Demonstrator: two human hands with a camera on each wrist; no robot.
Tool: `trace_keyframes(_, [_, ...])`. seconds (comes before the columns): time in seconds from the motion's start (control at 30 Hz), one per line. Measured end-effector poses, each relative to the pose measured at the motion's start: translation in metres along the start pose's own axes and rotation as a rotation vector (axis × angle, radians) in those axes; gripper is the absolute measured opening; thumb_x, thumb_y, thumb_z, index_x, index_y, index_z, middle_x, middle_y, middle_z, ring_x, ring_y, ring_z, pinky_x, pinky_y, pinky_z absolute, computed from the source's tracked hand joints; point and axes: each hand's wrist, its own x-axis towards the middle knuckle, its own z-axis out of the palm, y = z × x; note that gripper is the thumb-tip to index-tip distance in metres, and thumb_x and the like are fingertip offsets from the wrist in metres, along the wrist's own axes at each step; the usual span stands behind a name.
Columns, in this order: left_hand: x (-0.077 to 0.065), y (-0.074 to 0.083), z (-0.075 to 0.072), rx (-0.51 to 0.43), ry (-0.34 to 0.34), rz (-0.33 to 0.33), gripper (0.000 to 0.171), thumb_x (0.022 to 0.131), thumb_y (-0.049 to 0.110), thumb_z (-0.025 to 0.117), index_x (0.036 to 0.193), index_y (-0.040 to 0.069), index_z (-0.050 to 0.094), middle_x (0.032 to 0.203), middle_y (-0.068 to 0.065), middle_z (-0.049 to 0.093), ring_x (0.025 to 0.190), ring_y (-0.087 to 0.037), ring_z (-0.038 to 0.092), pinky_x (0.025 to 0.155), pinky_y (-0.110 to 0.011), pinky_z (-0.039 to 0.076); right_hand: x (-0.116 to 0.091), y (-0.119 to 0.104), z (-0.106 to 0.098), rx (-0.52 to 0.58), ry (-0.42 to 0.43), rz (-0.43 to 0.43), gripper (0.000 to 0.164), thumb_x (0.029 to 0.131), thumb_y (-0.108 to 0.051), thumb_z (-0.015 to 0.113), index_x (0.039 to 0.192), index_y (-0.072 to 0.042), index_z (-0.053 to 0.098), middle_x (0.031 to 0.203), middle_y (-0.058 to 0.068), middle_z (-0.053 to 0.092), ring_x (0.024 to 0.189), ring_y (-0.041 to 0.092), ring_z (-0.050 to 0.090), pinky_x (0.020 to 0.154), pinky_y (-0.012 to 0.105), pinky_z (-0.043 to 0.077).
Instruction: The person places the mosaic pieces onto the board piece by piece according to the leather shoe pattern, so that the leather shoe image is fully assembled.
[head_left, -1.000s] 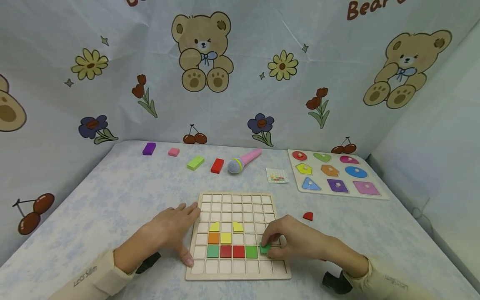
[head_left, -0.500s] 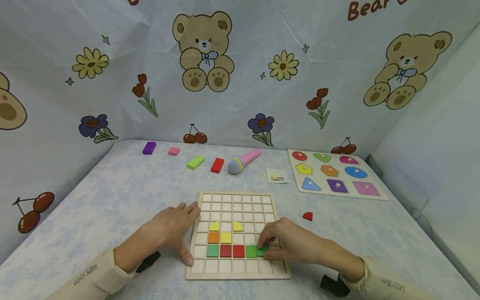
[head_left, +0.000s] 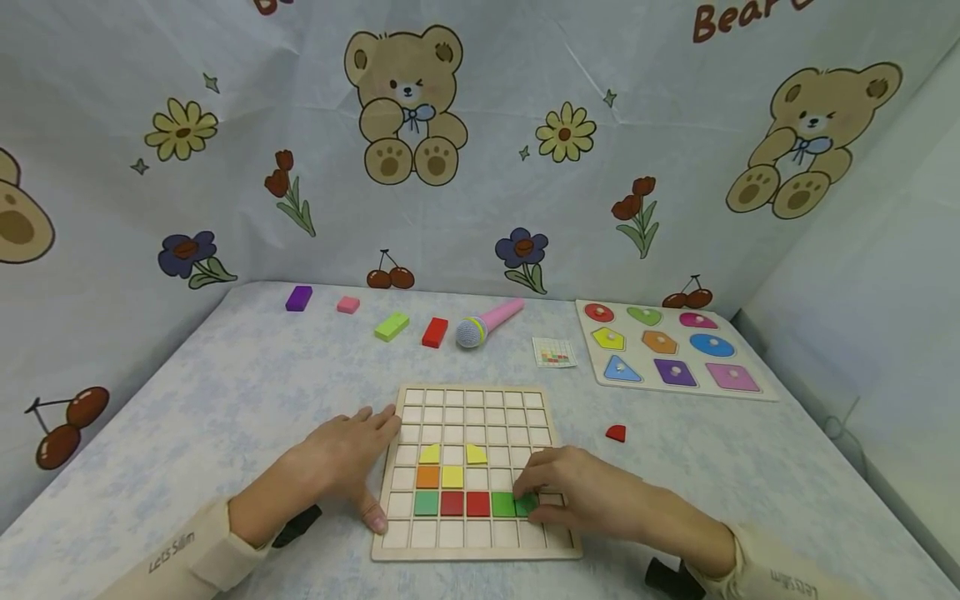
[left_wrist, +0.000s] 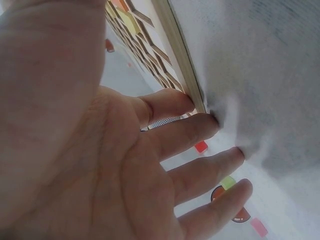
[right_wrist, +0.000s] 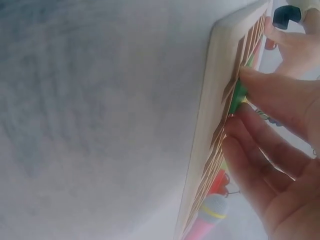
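A wooden grid board lies on the table. My left hand rests along its left edge, thumb and fingers spread, fingertips at the rim in the left wrist view. My right hand pinches a green square tile between thumb and fingers, in the cell right of a brighter green tile. Two red tiles and a teal tile continue that row leftward. Above them sit an orange tile, a yellow square and two cut-corner yellow pieces. Fingers partly cover the pinched tile.
A red quarter-round piece lies right of the board. Behind are a pattern card, a toy microphone, a shape puzzle, and red, lime, pink and purple blocks.
My right hand has moved slightly left with the green tile, which now lies lower and flatter in the cell beside the brighter green one. My left hand has stayed put.
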Motion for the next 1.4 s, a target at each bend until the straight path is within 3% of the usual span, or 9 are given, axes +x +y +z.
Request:
trace_keyframes(0.2, [0.0,0.0,0.001,0.0,0.0,0.001,0.135,0.049,0.068,0.088,0.151,-0.001,0.034,0.161,-0.023,0.03,0.144,-0.049,0.033,0.111,-0.062,0.036,-0.007,-0.004,-0.001,-0.054,0.016,0.008,0.014,0.09,-0.023,0.077,0.103,-0.021,0.081,0.099,-0.015,0.063,0.088,-0.005,0.056,0.078,0.015,0.052])
trace_keyframes(0.3, [0.0,0.0,0.001,0.002,0.006,0.001,0.135,0.048,0.069,0.088,0.15,-0.001,0.034,0.161,-0.023,0.031,0.144,-0.049,0.034,0.111,-0.061,0.036,-0.014,-0.003,-0.006,-0.037,-0.014,0.057,0.02,0.091,-0.031,0.076,0.111,-0.027,0.078,0.105,-0.016,0.059,0.092,-0.002,0.053,0.08,0.017,0.052])
trace_keyframes(0.4, [-0.001,0.0,0.001,0.002,0.004,-0.002,0.135,0.049,0.068,0.088,0.151,-0.001,0.034,0.161,-0.023,0.03,0.144,-0.049,0.033,0.112,-0.061,0.036,-0.026,0.005,-0.011,0.043,-0.026,0.121,0.025,0.092,-0.039,0.073,0.116,-0.032,0.074,0.113,-0.016,0.059,0.099,0.002,0.055,0.086,0.023,0.054])
trace_keyframes(0.5, [-0.001,0.0,0.0,0.0,-0.004,-0.005,0.135,0.049,0.068,0.088,0.151,-0.001,0.033,0.161,-0.023,0.029,0.145,-0.049,0.032,0.112,-0.062,0.035,-0.042,0.021,-0.015,0.146,0.023,0.167,0.027,0.092,-0.041,0.072,0.117,-0.031,0.071,0.114,-0.014,0.063,0.099,0.005,0.058,0.084,0.026,0.055])
trace_keyframes(0.63, [0.0,0.0,-0.001,-0.008,-0.012,-0.011,0.135,0.049,0.068,0.088,0.152,-0.001,0.033,0.162,-0.023,0.028,0.145,-0.049,0.031,0.113,-0.063,0.034,-0.064,0.047,-0.02,0.275,0.075,0.215,0.029,0.091,-0.035,0.075,0.117,-0.024,0.069,0.111,-0.007,0.068,0.097,0.012,0.062,0.083,0.026,0.055])
trace_keyframes(0.9, [0.0,0.0,-0.001,-0.02,-0.008,-0.004,0.135,0.049,0.067,0.089,0.151,-0.002,0.033,0.162,-0.024,0.028,0.145,-0.05,0.031,0.112,-0.063,0.034,-0.096,0.082,-0.024,0.46,0.041,0.321,0.027,0.092,-0.022,0.073,0.118,-0.019,0.068,0.117,0.003,0.065,0.101,0.013,0.06,0.091,0.019,0.051])
trace_keyframes(1.2, [0.0,-0.001,-0.001,-0.025,-0.01,-0.003,0.135,0.05,0.067,0.088,0.152,-0.001,0.033,0.162,-0.024,0.027,0.145,-0.049,0.031,0.112,-0.063,0.034,-0.101,0.096,-0.027,0.395,0.061,0.197,0.021,0.094,-0.013,0.069,0.116,-0.015,0.071,0.113,0.003,0.068,0.103,0.009,0.06,0.089,0.019,0.055])
trace_keyframes(1.4, [0.0,-0.001,0.0,-0.014,-0.009,-0.001,0.134,0.05,0.068,0.088,0.152,-0.001,0.033,0.162,-0.024,0.028,0.145,-0.049,0.032,0.112,-0.062,0.034,-0.088,0.091,-0.032,0.325,0.048,0.279,0.016,0.089,-0.017,0.077,0.103,-0.015,0.069,0.091,-0.004,0.064,0.084,0.008,0.059,0.076,0.021,0.055])
